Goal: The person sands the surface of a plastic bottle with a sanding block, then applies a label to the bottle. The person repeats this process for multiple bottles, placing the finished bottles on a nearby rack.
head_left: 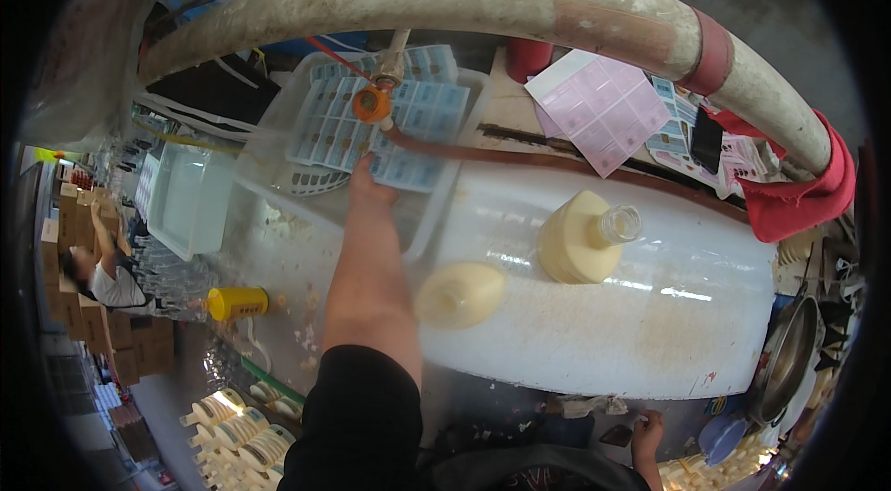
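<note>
Head view: left hand (371, 185) reached onto label sheets (371, 124), grip unclear; right hand (647, 431) low, grip unclear. Next: peel one label w/ care.

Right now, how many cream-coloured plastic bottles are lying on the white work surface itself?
2. One cream-coloured plastic bottle with a clear neck lies near the middle of the white work surface; another lies lower, beside the forearm. Similar bottles stacked below the surface are not counted.
</note>
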A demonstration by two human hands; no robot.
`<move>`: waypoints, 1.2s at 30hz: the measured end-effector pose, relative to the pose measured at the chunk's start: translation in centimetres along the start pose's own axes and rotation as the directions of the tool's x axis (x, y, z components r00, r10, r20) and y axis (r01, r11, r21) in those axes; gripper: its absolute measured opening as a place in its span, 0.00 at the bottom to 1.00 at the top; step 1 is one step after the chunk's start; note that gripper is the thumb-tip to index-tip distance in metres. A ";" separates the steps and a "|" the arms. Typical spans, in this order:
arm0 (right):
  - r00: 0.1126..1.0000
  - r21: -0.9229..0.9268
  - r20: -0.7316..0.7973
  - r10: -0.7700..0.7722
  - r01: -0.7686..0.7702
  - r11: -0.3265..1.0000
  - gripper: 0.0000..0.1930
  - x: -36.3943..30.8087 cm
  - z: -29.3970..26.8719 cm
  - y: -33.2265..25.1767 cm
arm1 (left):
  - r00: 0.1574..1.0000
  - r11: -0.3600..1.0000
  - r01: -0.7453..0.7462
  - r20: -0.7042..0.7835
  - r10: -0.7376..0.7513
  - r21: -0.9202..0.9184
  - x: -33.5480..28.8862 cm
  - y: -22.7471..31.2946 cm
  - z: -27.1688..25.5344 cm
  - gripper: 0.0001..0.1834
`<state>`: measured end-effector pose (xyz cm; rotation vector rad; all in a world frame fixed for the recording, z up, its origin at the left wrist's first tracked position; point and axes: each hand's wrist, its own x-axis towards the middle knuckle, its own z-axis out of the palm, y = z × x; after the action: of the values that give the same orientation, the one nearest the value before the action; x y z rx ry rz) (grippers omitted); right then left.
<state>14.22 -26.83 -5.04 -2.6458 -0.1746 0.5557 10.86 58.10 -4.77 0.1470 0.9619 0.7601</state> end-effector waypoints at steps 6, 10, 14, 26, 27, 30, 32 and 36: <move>0.996 -0.013 -0.031 -0.084 0.084 0.996 0.15 -0.2 -0.9 -0.8 | 0.997 0.999 0.039 -0.067 -0.038 0.013 2.0 0.7 -0.2 0.25; 0.993 -0.029 -0.051 -0.104 0.103 0.994 0.15 -0.8 -1.2 -0.2 | 0.982 0.997 -0.007 -0.189 0.021 0.077 1.8 0.2 1.1 0.25; 0.993 -0.067 -0.061 -0.102 0.098 0.993 0.15 -1.0 -0.9 1.3 | 0.952 0.995 0.011 -0.305 0.020 0.101 0.5 0.0 2.7 0.25; 0.995 -0.055 -0.060 -0.086 0.082 0.995 0.13 -1.5 -1.1 0.5 | 0.973 0.995 -0.101 -0.205 0.105 0.025 1.8 1.4 -0.6 0.21; 0.994 -0.056 -0.062 -0.090 0.086 0.995 0.13 -1.6 -1.1 0.5 | 0.968 0.993 -0.106 -0.224 0.116 0.056 1.5 1.5 -0.5 0.21; 0.995 -0.060 -0.052 -0.080 0.077 0.995 0.12 -1.8 -1.3 0.3 | 0.955 0.981 -0.154 -0.237 0.179 0.120 0.6 2.1 -0.7 0.20; 0.996 -0.054 -0.045 -0.081 0.078 0.995 0.12 -1.8 -1.4 0.0 | 0.950 0.966 -0.227 -0.189 0.248 0.124 0.3 3.0 -1.3 0.19; 0.994 -0.045 -0.051 -0.097 0.095 0.994 0.12 -2.1 -1.4 0.1 | 0.958 0.951 -0.238 -0.111 0.263 0.198 -0.2 5.1 -1.8 0.18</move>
<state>12.93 -27.93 -3.20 -2.6731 -0.2989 0.4543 6.76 61.37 -3.47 0.3883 1.1574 0.9237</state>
